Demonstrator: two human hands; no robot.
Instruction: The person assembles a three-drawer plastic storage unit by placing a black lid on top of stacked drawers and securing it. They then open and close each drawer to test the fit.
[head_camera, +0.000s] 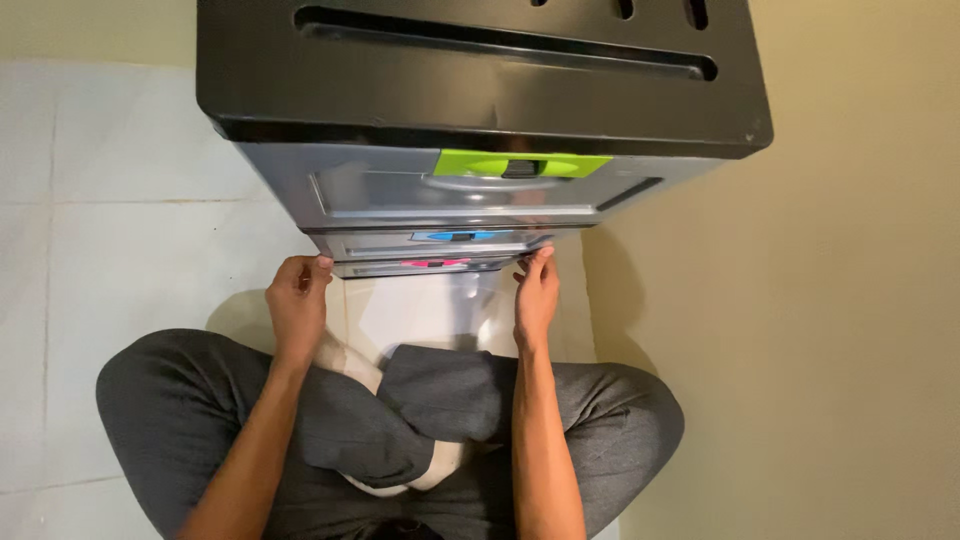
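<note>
Seated cross-legged, left hand (297, 300) and right hand (536, 295) grasp the lowest drawer (425, 267) of a grey drawer cabinet (480, 190), fingers curled on its corners, mid-frame.

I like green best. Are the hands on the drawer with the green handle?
No, both hands touch the lowest drawer, far under the green handle.

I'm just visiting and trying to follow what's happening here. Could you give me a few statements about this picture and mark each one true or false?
1. Both hands touch the lowest drawer of the drawer cabinet. True: the left hand and right hand are at its two ends.
2. The top drawer's handle is blue. False: it is green; the blue handle is on the drawer below.
3. The person sits cross-legged on a tiled floor. True.
4. The cabinet's top is white. False: it is black.
</note>
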